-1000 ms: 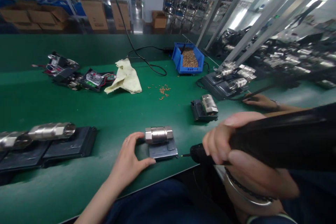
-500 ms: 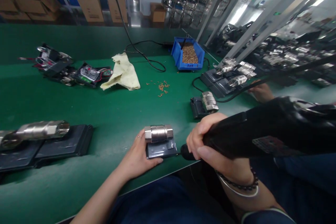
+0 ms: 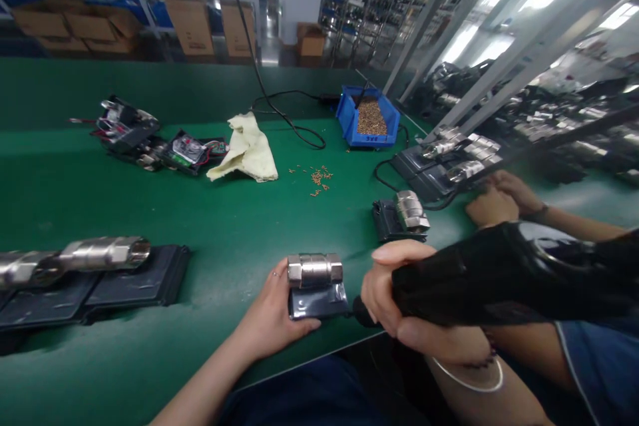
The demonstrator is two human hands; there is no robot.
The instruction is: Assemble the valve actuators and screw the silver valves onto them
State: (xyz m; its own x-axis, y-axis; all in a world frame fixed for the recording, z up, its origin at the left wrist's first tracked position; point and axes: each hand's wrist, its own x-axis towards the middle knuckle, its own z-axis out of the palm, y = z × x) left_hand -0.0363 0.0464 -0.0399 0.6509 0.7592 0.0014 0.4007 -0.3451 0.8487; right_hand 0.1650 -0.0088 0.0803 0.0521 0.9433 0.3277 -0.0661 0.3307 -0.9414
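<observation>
Near the front edge of the bench my left hand (image 3: 269, 319) grips the left side of a valve unit, a shiny metal valve body (image 3: 315, 271) on a dark plastic housing (image 3: 318, 301). Its thumb lies along the housing's front. My right hand (image 3: 399, 299) is wrapped round a black electric screwdriver (image 3: 464, 279), held nearly level. The driver's tip points left at the housing's right side; whether it touches a screw is too small to tell. Behind my right hand sits another valve unit (image 3: 410, 213).
Joined valve units (image 3: 134, 279) lie at left. Opened housings with wires (image 3: 187, 150), a pale cloth (image 3: 247, 150), loose small screws (image 3: 320, 176) and a blue screw bin (image 3: 370, 136) are farther back. A co-worker's hands (image 3: 499, 196) are at right, near more valve units (image 3: 429, 170).
The view has shifted, so the bench appears lower and farther right. The co-worker's hands and forearm show more now. My hands keep their holds on the valve unit and the screwdriver.
</observation>
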